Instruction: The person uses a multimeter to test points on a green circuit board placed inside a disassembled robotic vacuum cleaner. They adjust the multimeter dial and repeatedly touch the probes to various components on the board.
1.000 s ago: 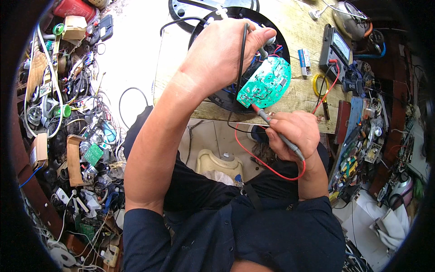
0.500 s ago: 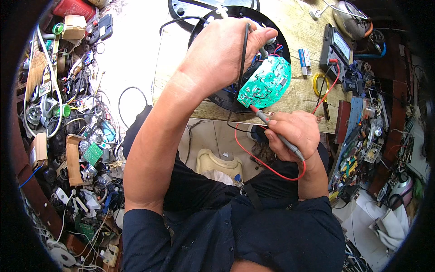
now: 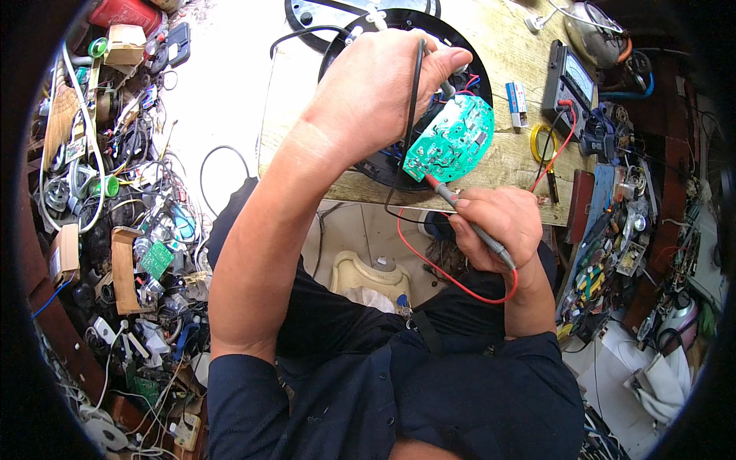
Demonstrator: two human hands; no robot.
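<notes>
A green circuit board [image 3: 458, 138] rests tilted at the right side of a round black appliance housing [image 3: 477, 57] on the wooden table. My right hand [image 3: 502, 230] is closed around the red-lead test probe [image 3: 448, 195], whose red tip meets the board's lower edge. Over the housing, my left hand [image 3: 376, 84] is closed on the black-lead test probe [image 3: 448, 89]; its tip is hidden near the board's upper edge. The black lead [image 3: 412, 115] hangs down from that hand. An analog multimeter [image 3: 571, 80] stands to the right, with the red lead plugged in.
Between the housing and the meter lie a small blue-and-white box [image 3: 517, 105] and a yellow tape roll [image 3: 543, 142]. A black round lid [image 3: 307, 31] lies behind the housing. Heaps of electronic scrap [image 3: 146, 261] fill the left side; a cream stool [image 3: 371, 270] is below the table.
The red probe's tip has shifted very slightly along the board's lower edge, and the board has moved a touch to the right. Both hands keep their hold.
</notes>
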